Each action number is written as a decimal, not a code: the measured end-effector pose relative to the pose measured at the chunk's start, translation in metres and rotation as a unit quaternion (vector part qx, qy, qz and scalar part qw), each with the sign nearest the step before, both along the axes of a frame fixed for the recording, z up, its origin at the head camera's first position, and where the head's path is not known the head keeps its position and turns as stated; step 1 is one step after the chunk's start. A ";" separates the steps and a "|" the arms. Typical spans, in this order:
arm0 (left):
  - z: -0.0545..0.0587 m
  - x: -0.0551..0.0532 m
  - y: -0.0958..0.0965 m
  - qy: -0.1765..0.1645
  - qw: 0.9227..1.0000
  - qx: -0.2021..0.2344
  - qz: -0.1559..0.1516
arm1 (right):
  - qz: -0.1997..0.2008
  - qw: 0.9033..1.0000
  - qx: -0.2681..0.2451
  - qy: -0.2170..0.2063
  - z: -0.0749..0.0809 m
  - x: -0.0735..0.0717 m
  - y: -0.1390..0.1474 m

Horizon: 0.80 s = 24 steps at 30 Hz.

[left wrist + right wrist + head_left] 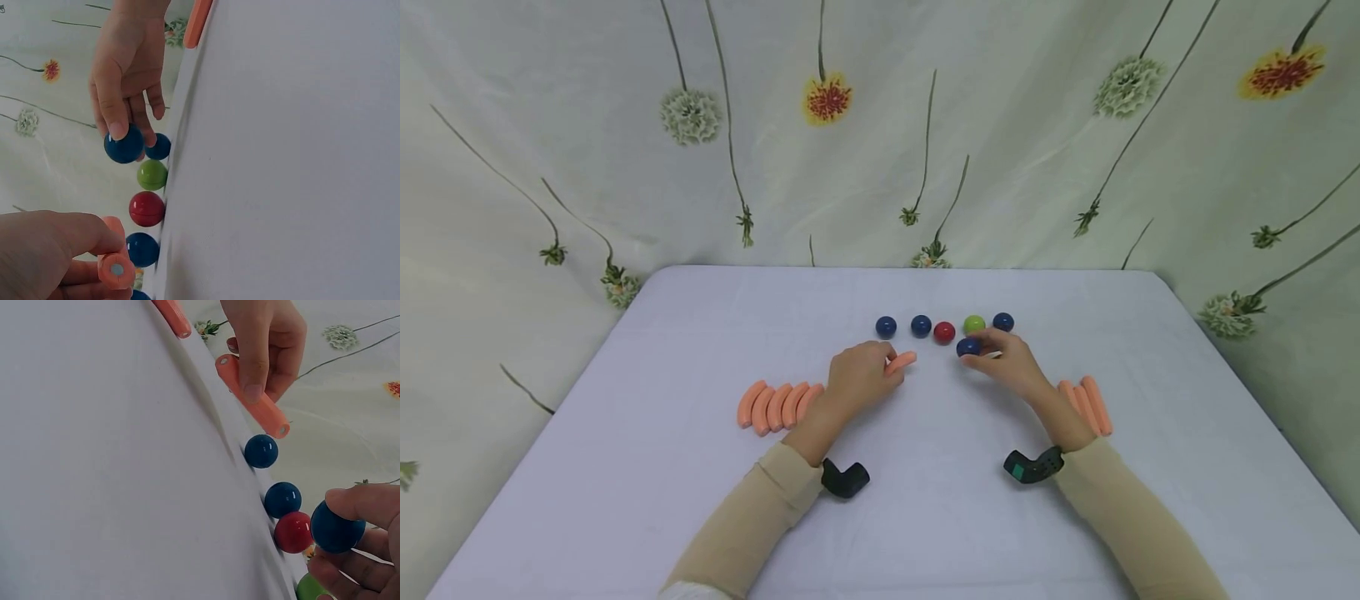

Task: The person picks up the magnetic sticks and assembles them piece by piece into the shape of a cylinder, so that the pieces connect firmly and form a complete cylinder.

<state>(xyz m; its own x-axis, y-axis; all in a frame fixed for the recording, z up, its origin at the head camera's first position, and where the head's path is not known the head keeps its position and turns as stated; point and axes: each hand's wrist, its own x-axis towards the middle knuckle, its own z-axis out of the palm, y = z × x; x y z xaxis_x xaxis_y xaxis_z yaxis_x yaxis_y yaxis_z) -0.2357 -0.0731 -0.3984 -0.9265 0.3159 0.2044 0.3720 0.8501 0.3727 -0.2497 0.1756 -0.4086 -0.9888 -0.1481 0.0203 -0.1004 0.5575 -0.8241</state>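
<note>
My left hand [859, 375] pinches a short orange rod [902, 362] between thumb and fingers, above the middle of the table. A small grey disc shows in the rod's end [117, 269] in the left wrist view. To the right, my right hand [1011, 365] holds a glossy blue ball [967, 347] between thumb and fingertips. Just beyond both hands a row of balls lies on the cloth: two blue ones at left [886, 327], then a red ball [944, 333], a green ball [974, 325] and another blue ball [1003, 322]. The held rod and held ball are apart.
Several curved orange rods [760, 412] lie side by side left of my left hand, partly behind its wrist. Straighter orange rods [1097, 406] lie beside my right forearm. A white cloth covers the table [925, 517]; a flower-patterned curtain [1015, 125] hangs behind its far edge.
</note>
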 end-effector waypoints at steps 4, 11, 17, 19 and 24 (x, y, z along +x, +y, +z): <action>-0.002 -0.002 0.007 -0.013 1.000 0.000 0.002 | 0.007 1.000 -0.006 0.007 -0.003 -0.001 -0.007; -0.014 -0.006 0.017 -0.009 1.000 0.018 0.015 | 0.020 1.000 -0.007 0.013 -0.008 -0.003 -0.017; -0.020 -0.004 0.021 -0.001 0.999 0.026 0.021 | 0.021 1.000 -0.008 0.018 -0.014 -0.002 -0.023; -0.021 -0.003 0.021 0.000 0.999 0.025 0.025 | 0.023 0.999 -0.005 0.022 -0.016 -0.001 -0.025; -0.022 -0.002 0.022 0.006 0.999 0.028 0.022 | 0.028 0.999 -0.005 0.030 -0.017 0.000 -0.028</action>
<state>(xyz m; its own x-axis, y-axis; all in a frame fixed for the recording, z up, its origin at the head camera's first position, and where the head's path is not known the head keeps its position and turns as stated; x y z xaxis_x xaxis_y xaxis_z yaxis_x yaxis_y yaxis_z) -0.2376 -0.0508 -0.4206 -0.9365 0.2629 0.2320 0.3399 0.8431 0.4167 -0.2492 0.1477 -0.4254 -0.9760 -0.2023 0.0808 -0.1802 0.5414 -0.8212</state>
